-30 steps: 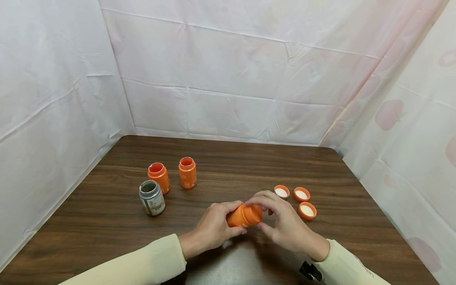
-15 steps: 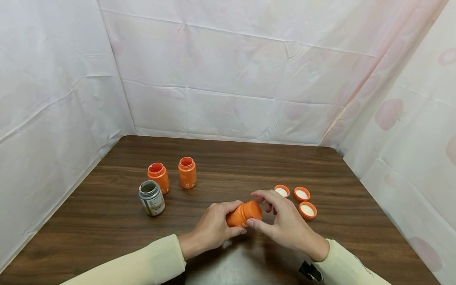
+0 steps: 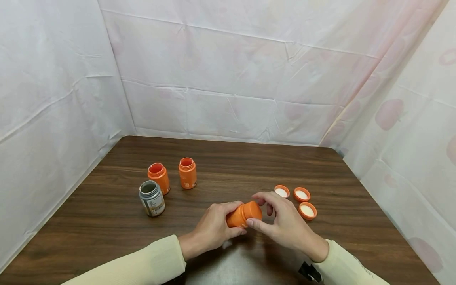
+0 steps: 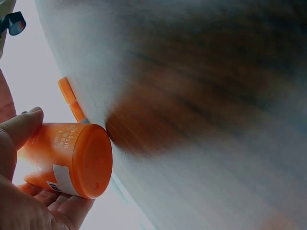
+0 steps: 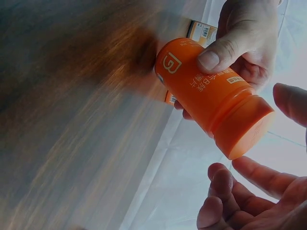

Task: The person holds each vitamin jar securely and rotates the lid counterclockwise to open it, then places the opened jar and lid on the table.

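Observation:
An orange pill bottle point(image 3: 236, 217) with its orange cap point(image 5: 244, 127) on is held tilted by my left hand point(image 3: 211, 225), thumb on one side and fingers round the other. Its base point(image 4: 93, 160) faces out in the left wrist view, low over the table. My right hand point(image 3: 286, 223) is beside the cap, fingers loosely bent and spread from the thumb. In the right wrist view one fingertip point(image 5: 240, 164) is right at the cap's edge, while the thumb point(image 5: 290, 103) stands off on the other side.
On the left of the wooden table point(image 3: 228, 162) stand uncapped bottles: a grey one point(image 3: 152, 200), an orange one point(image 3: 160, 180) behind it and another orange bottle point(image 3: 187, 174). Three caps lie inside-up beyond my right hand: a left cap point(image 3: 282, 191), a back cap point(image 3: 301, 194) and a front cap point(image 3: 307, 211).
My right fingers have come away from the top of the cap and spread, and the thumb has shifted left along it. The left hand and the bottle stay nearly still.

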Tool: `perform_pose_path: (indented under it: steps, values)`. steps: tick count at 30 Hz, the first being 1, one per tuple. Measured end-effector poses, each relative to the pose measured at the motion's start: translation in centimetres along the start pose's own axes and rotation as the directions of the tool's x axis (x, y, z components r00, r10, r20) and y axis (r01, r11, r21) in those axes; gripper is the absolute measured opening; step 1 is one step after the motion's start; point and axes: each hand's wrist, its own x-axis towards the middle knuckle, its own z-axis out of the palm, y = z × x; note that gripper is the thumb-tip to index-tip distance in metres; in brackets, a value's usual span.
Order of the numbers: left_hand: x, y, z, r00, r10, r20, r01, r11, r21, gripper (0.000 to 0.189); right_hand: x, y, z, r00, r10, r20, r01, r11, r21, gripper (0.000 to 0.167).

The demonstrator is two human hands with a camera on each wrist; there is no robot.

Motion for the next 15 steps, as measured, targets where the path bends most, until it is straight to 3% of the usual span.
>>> perform_pose_path:
  steps: [15]
  values:
    - [0.00, -0.03, -0.01, 1.000, 0.009, 0.004, -0.009, 1.000, -0.013, 0.047, 0.33, -0.66, -0.33, 0.991, 0.129, 0.025, -0.129, 0.992, -0.003, 0.042]
